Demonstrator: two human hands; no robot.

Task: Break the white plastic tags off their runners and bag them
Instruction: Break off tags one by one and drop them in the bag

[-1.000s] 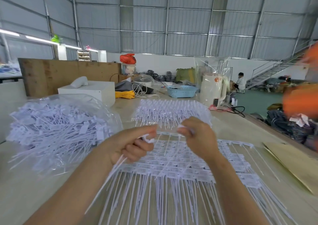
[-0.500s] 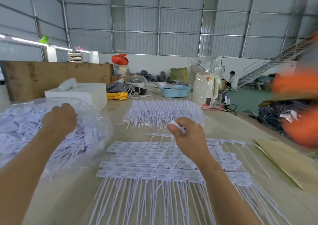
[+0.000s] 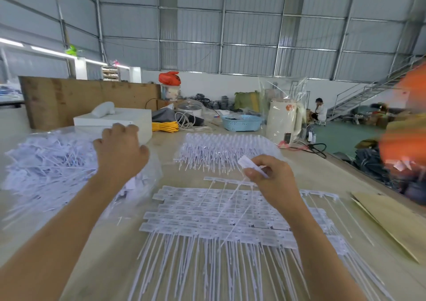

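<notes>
A stack of white tag runners lies on the table in front of me, its long thin tails pointing toward me. My right hand hovers over the far edge of the stack and pinches one white tag, whose tail hangs down across the runners. To the left sits a clear plastic bag full of loose tags. Over the bag's right side is my left hand, fingers loosely curled, with no tag visible in it. A second pile of runners lies farther back.
A white box, a yellow cable coil, a blue basket and a cream appliance stand at the table's far end. A cardboard sheet lies at the right edge. A blurred person in orange stands at the right.
My left hand went left from the runners into the bag and has now drawn back toward the bag's right side. My right hand keeps its tag and stays in place.
</notes>
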